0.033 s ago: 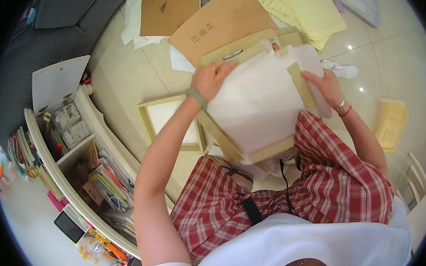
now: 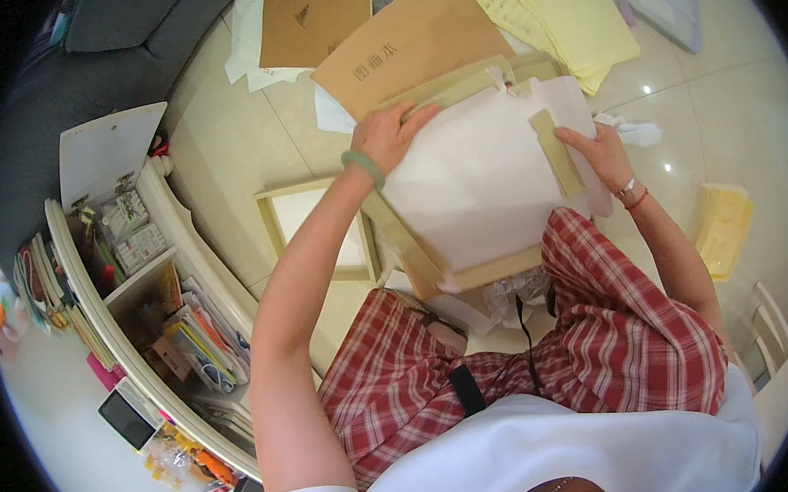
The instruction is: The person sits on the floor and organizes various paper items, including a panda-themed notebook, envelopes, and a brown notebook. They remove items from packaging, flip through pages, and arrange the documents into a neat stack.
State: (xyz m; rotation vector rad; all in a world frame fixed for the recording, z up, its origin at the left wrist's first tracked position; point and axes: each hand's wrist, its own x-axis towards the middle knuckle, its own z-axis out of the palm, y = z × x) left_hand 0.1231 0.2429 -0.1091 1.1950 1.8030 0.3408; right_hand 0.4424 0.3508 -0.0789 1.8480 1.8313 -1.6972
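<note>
White sheet (image 2: pixel 481 187) mostly covers tan cardboard (image 2: pixel 495 270), borders bare. Left hand (image 2: pixel 384 142) rests loosely open; right hand (image 2: pixel 607 155) pinches the sheet's edge.

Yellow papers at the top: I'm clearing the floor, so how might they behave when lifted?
The yellow papers look thin, so a lifted corner would probably flop. Their staggered edges suggest loose sheets that may slide apart.

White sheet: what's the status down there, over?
Left hand at upper-left edge, right hand at right side. White sheet over tan-edged box. Close by: tan strip beside right hand.
</note>
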